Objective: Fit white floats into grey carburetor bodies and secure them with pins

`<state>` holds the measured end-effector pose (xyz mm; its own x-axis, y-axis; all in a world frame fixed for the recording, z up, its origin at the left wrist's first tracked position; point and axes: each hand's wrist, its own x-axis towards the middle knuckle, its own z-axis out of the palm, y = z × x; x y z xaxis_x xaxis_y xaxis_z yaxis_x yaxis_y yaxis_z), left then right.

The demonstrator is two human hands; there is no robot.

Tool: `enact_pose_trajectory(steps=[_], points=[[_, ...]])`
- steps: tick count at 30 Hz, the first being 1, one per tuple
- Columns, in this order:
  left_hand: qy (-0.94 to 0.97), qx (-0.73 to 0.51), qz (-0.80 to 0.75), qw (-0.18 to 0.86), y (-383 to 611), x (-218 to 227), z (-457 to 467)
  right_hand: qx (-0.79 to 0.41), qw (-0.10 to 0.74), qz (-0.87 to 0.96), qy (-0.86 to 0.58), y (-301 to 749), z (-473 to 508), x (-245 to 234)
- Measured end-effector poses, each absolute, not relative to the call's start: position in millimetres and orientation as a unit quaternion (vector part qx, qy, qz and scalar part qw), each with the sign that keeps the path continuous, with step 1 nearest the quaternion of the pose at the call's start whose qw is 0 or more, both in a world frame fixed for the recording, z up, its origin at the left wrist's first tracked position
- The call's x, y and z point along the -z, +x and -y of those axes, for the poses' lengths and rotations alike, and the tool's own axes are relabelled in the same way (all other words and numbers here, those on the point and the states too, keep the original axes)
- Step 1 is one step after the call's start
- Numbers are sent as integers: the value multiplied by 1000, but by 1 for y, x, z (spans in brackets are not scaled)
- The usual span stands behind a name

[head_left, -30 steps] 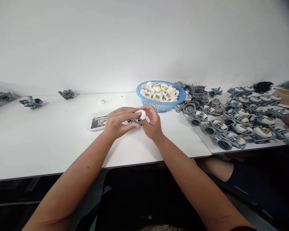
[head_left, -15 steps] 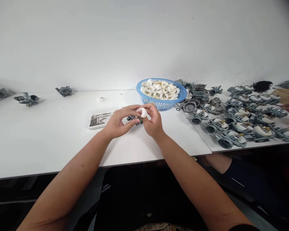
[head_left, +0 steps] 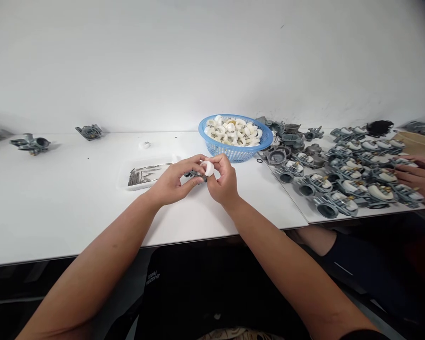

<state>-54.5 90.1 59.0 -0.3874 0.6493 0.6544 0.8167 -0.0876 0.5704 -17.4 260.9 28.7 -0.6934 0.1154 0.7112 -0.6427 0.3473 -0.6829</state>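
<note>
Between both hands is a white ring-shaped carburetor float point(head_left: 209, 168). My left hand point(head_left: 175, 182) reaches it from the left, thumb and fingers pinched at its near edge. On the other side, my right hand point(head_left: 223, 182) has its fingers closed on the float. A grey metal carburetor body point(head_left: 190, 174) shows partly behind and below my fingers; most of it is hidden, and I cannot tell whether the float touches it. Left of my hands, a white tray point(head_left: 122, 185) holds many thin metal pins point(head_left: 141, 176).
A blue basket point(head_left: 230, 153) of white floats point(head_left: 233, 131) stands behind my hands. Rows of carburetor bodies with floats point(head_left: 352, 186) cover the right side, where a co-worker's hand point(head_left: 420, 177) reaches in. Carburetor bodies point(head_left: 30, 143) and a loose float point(head_left: 144, 145) lie leftward.
My hands stay together on the float, which has turned slightly. The co-worker's hand has come further in from the right over the carburetor rows. The whole view has shifted a little.
</note>
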Motion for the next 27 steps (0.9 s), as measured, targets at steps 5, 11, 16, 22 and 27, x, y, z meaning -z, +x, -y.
enact_pose_trajectory(steps=[5, 11, 16, 22, 27], points=[[-541, 477, 688, 79, -55, -57, -90, -528, 360, 748, 180, -15, -260, -28], [-542, 460, 698, 89, -55, -54, -88, -516, 362, 757, 171, -15, -259, -25], [-507, 497, 703, 48, -59, -52, -86, -551, 349, 740, 165, -18, -256, -27], [-369, 663, 651, -16, -82, -78, -47, -542, 350, 743, 179, -18, -254, -37], [-158, 746, 628, 153, -129, -88, 21, -557, 349, 742, 134, -21, -259, -37]])
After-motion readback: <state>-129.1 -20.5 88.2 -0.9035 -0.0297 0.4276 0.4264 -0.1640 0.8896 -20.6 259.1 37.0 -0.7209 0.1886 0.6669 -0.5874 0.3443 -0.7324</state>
